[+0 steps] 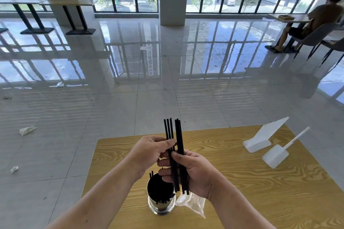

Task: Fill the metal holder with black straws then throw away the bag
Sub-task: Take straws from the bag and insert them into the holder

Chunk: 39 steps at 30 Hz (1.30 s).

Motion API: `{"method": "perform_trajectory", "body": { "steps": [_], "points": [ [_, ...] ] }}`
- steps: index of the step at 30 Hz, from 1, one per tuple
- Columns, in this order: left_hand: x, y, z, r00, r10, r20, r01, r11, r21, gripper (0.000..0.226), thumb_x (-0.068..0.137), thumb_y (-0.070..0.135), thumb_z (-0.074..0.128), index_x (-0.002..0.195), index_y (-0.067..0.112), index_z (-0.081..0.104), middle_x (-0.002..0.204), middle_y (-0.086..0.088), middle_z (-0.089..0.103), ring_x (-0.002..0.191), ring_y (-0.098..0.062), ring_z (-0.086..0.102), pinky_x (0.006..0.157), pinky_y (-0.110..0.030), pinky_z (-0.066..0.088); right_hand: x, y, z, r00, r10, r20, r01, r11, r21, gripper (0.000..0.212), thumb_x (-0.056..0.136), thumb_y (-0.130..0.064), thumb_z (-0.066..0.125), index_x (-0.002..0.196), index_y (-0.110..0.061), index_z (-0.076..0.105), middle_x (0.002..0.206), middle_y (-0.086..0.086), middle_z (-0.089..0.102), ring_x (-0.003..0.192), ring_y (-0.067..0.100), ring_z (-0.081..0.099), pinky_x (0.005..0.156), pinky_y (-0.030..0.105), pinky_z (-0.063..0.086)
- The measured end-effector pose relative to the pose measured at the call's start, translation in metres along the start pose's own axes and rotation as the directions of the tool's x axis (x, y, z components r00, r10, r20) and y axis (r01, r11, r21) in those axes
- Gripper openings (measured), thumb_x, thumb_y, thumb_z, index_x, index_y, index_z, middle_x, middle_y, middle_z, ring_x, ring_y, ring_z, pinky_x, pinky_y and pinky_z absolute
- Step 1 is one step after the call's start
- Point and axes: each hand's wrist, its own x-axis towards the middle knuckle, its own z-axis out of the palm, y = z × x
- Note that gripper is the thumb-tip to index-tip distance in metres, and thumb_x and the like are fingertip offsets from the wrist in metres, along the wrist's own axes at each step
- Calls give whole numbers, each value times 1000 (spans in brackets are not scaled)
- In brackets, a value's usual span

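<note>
Both hands hold a bunch of several black straws upright above the table. My left hand pinches the left part of the bunch between thumb and fingers. My right hand grips the right part lower down. Just below the hands stands the shiny metal holder, packed with black straws. A crumpled clear plastic bag lies on the table right of the holder, under my right wrist.
The wooden table carries a white plastic sign stand and a white scoop-like piece at the far right. Bits of paper litter the tiled floor at left. A person sits at a table far right.
</note>
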Motion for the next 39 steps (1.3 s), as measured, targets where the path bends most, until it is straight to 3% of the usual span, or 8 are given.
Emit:
{"method": "perform_trajectory", "body": {
  "steps": [11,16,21,25,29,33,35,39],
  "points": [
    [1,7,0,971,57,-234,-129,943,-307,22,106,32,66,100,23,85,82,-7,80,56,-15,67,53,-24,56,7,-1,-25,914,-37,-404,34,999,-14,22,113,-12,48,114,3,64,93,20,78,78,36,77,72,46,66],
    [-7,14,12,928,340,-154,-328,939,99,16,104,17,69,102,29,79,90,3,83,77,-11,77,69,-23,59,12,-8,-26,902,-49,-429,68,997,31,17,112,-14,48,109,-2,60,64,5,52,48,14,38,44,27,33],
    [-20,7,28,864,501,54,-373,564,737,36,87,34,80,116,54,70,99,28,77,85,4,71,72,-20,55,17,-21,-14,948,-29,-318,33,999,7,49,100,-55,64,70,-17,57,58,0,36,44,12,28,40,25,26],
    [-20,5,28,728,644,236,-506,273,818,47,86,28,76,131,40,69,119,18,78,105,-4,71,87,-27,57,13,-24,-18,950,-59,-307,34,996,-86,39,89,-54,76,87,-15,78,54,-2,35,41,10,30,39,23,25],
    [-19,3,24,718,588,373,-546,144,825,56,88,13,68,141,32,67,129,13,77,118,-13,69,101,-35,58,12,-22,-22,934,-77,-349,56,996,-70,30,91,-39,76,75,-14,73,54,0,41,42,12,33,42,25,27],
    [-15,-3,22,817,517,257,-461,315,830,61,95,12,53,148,42,58,142,20,69,127,3,60,106,-16,45,13,-18,-23,896,-75,-437,76,997,-15,25,109,-27,57,96,-7,60,65,7,54,50,16,46,44,28,39],
    [-15,-5,21,876,477,69,-332,494,804,51,100,18,50,140,48,60,131,27,71,105,17,61,89,-8,43,11,-18,-22,913,-72,-401,94,995,34,27,112,-25,50,102,-2,60,78,14,65,59,22,58,52,33,51],
    [-8,-5,19,957,234,-171,-121,859,498,14,106,44,58,112,41,70,86,15,75,70,6,62,75,-33,56,4,-17,-19,975,-55,-214,73,994,78,17,110,-18,51,114,-4,61,85,15,68,63,26,62,57,37,54]
  ]
}}
